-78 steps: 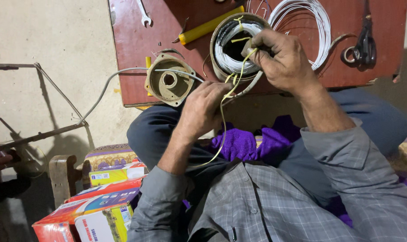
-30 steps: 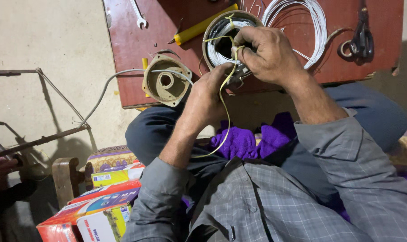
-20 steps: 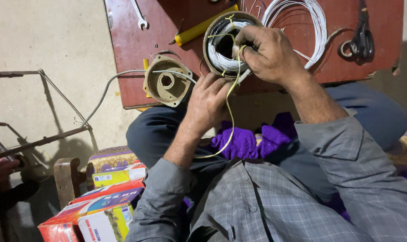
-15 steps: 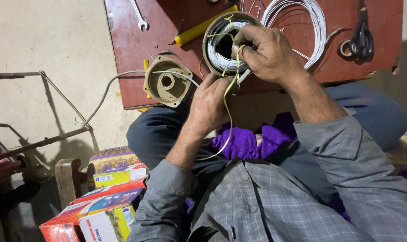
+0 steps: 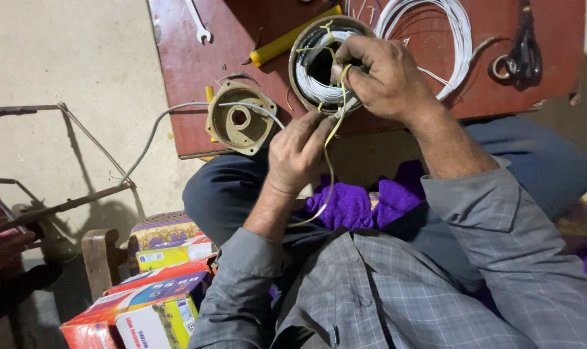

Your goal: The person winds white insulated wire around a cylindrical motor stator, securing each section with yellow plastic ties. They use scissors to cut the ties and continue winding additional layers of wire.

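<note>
2 hands are working a yellow cord at a round motor winding on a red board.

The left hand (image 5: 298, 153) is gripping the near rim of the motor stator (image 5: 326, 64), fingers curled shut against it, at about 7 o'clock of the ring. The right hand (image 5: 384, 77) is closing over the ring's 3 o'clock side, pinching the yellow cord (image 5: 329, 145), which is trailing down past the left hand toward the purple cloth (image 5: 364, 203) on the lap. Going left to right: cardboard boxes (image 5: 151, 304) are sitting at the lower left; a tan end cap (image 5: 239, 119) is lying at 9 o'clock of the stator on the red board (image 5: 190, 71), with a wrench (image 5: 197, 21) at 11 o'clock and a yellow-handled screwdriver (image 5: 287, 40) just beside the ring; a white wire coil (image 5: 445, 39) is resting at 2 o'clock, and scissors (image 5: 523, 52) farther right.
</note>
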`<action>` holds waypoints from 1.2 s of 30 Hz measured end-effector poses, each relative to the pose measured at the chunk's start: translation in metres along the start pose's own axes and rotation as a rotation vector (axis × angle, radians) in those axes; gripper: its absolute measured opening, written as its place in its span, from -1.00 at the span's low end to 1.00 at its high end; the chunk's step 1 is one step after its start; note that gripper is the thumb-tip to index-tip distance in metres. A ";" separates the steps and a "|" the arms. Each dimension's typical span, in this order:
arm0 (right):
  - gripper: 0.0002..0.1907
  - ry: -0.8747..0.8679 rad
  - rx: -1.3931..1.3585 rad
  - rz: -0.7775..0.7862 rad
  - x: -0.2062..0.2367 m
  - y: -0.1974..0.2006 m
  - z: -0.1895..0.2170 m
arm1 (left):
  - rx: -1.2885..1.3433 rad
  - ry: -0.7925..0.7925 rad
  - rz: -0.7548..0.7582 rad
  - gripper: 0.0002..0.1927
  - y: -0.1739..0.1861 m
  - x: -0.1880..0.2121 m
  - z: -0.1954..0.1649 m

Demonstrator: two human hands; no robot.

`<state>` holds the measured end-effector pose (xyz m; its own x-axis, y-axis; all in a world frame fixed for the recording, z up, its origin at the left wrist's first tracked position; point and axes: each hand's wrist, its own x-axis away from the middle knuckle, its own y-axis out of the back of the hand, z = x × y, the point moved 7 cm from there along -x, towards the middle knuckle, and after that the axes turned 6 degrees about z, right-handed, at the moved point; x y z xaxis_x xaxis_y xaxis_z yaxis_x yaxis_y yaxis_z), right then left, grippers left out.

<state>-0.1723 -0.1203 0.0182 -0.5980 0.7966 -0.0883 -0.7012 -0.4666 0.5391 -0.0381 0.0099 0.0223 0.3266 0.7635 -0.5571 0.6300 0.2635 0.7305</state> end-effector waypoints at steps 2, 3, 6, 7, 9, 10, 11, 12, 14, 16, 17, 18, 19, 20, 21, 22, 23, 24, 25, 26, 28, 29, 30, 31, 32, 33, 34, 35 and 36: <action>-0.86 0.033 -0.042 -0.006 0.000 0.001 0.002 | -0.008 -0.035 0.003 -0.56 0.004 -0.003 -0.002; -0.87 0.043 -0.062 -0.010 0.001 0.001 0.002 | -0.024 -0.044 0.009 -0.57 0.006 -0.005 -0.005; -0.88 0.048 -0.043 -0.029 0.003 0.002 0.001 | -0.105 -0.009 -0.039 -0.63 0.010 -0.008 -0.014; -0.88 0.047 -0.012 -0.029 0.004 0.002 0.001 | -0.139 0.011 -0.065 -0.65 0.011 -0.008 -0.017; -0.87 0.049 0.050 -0.028 0.005 0.001 0.000 | -0.030 0.123 -0.047 -0.69 0.007 -0.010 -0.017; -0.86 0.089 0.083 -0.034 0.005 0.001 0.003 | 0.024 0.179 -0.039 -0.71 0.003 -0.011 -0.015; -0.85 0.130 0.115 -0.039 0.006 0.000 0.005 | 0.081 0.268 -0.036 -0.75 0.000 -0.012 -0.009; -0.83 0.172 0.145 -0.043 0.006 -0.001 0.008 | 0.138 0.359 -0.032 -0.79 -0.005 -0.013 -0.002; -0.83 0.162 0.120 -0.040 0.007 -0.001 0.006 | 0.509 0.570 -0.059 -0.84 -0.016 -0.012 0.019; -0.84 0.183 0.114 -0.048 0.010 0.001 0.008 | 1.151 0.781 -0.114 -0.89 -0.037 -0.009 0.035; -0.85 0.207 0.115 -0.051 0.011 0.002 0.010 | 1.228 0.773 -0.093 -0.85 -0.039 -0.010 0.035; -0.87 0.232 0.114 -0.052 0.013 0.003 0.012 | 1.303 0.767 -0.073 -0.82 -0.039 -0.010 0.036; -0.88 0.283 0.074 -0.035 0.014 0.004 0.016 | 1.374 0.758 -0.053 -0.79 -0.039 -0.009 0.037; -0.89 0.332 0.034 -0.019 0.015 0.006 0.020 | 1.383 0.753 -0.059 -0.76 -0.037 -0.008 0.038; -0.90 0.377 -0.007 -0.002 0.017 0.006 0.023 | 1.394 0.753 -0.064 -0.73 -0.034 -0.004 0.036; -0.88 0.382 0.046 -0.002 0.019 0.006 0.025 | 1.406 0.756 -0.070 -0.70 -0.033 0.001 0.034; -0.84 0.388 0.100 -0.002 0.020 0.006 0.027 | 1.034 0.658 -0.071 -0.72 -0.020 0.000 0.034; -0.79 0.394 0.156 -0.002 0.021 0.005 0.029 | 0.666 0.550 -0.070 -0.73 -0.009 -0.001 0.028; -0.77 0.380 0.173 0.014 0.021 0.004 0.029 | 0.301 0.436 -0.065 -0.74 -0.001 -0.002 0.018; -0.76 0.369 0.189 0.028 0.020 0.003 0.029 | 0.310 0.446 -0.151 -0.74 0.001 0.003 0.015; -0.73 0.367 0.160 0.048 0.020 0.002 0.028 | 0.328 0.461 -0.321 -0.73 -0.002 0.013 0.007; -0.71 0.376 0.116 0.053 0.019 0.003 0.028 | 0.440 0.503 -0.376 -0.74 -0.008 0.021 0.007; -0.69 0.384 0.075 0.056 0.018 0.003 0.028 | 0.556 0.541 -0.429 -0.74 -0.014 0.028 0.008; -0.69 0.397 0.101 0.061 0.018 0.003 0.028 | 0.675 0.586 -0.480 -0.75 -0.022 0.037 0.010; -0.69 0.408 0.124 0.072 0.018 0.003 0.029 | 0.750 0.648 -0.519 -0.77 -0.029 0.045 0.013; -0.69 0.424 0.148 0.081 0.019 0.003 0.029 | 0.822 0.706 -0.560 -0.78 -0.035 0.054 0.018; -0.67 0.428 0.171 0.081 0.018 0.003 0.030 | 0.893 0.757 -0.601 -0.80 -0.041 0.062 0.023; -0.65 0.431 0.194 0.081 0.018 0.004 0.030 | 0.891 0.747 -0.598 -0.82 -0.044 0.064 0.025; -0.63 0.433 0.214 0.085 0.018 0.005 0.031 | 0.887 0.741 -0.596 -0.85 -0.047 0.067 0.026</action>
<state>-0.1745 -0.0963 0.0451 -0.7880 0.5049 -0.3523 -0.5745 -0.3974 0.7156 -0.0271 0.0330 -0.0597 -0.4484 0.8819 -0.1454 0.8838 0.4131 -0.2197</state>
